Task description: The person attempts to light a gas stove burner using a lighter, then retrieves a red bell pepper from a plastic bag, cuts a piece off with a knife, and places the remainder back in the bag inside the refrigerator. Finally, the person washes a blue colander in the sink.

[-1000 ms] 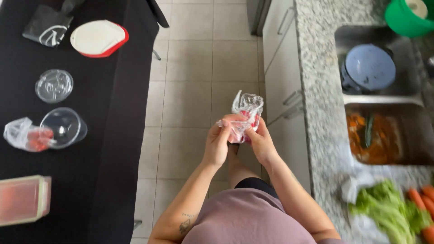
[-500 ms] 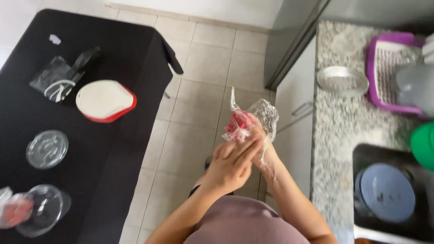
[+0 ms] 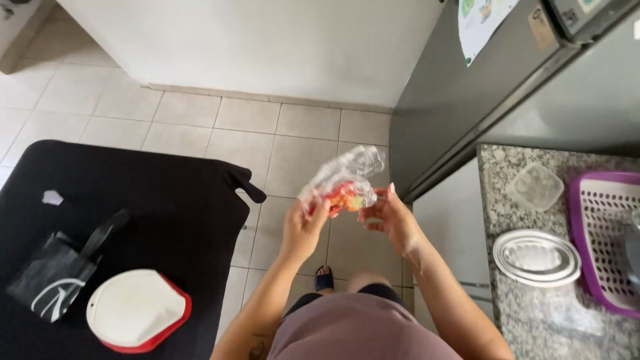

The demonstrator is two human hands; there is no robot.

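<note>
both hands [image 3: 347,217] gripping clear plastic bag [image 3: 343,177] | red food inside

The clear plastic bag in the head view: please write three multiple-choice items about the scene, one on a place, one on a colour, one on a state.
1. Where is the clear plastic bag?
A. On the black table
B. Held above the tiled floor
C. On the granite counter

2. What colour is the basket on the counter?
A. Purple
B. Green
C. Yellow

3. How is the bag held?
A. By the left hand only
B. By the right hand only
C. By both hands

Answers:
1 B: the bag is in the air, with the floor behind it.
2 A: its perforated wall is purple.
3 C: the left hand and the right hand both grip it.
</note>
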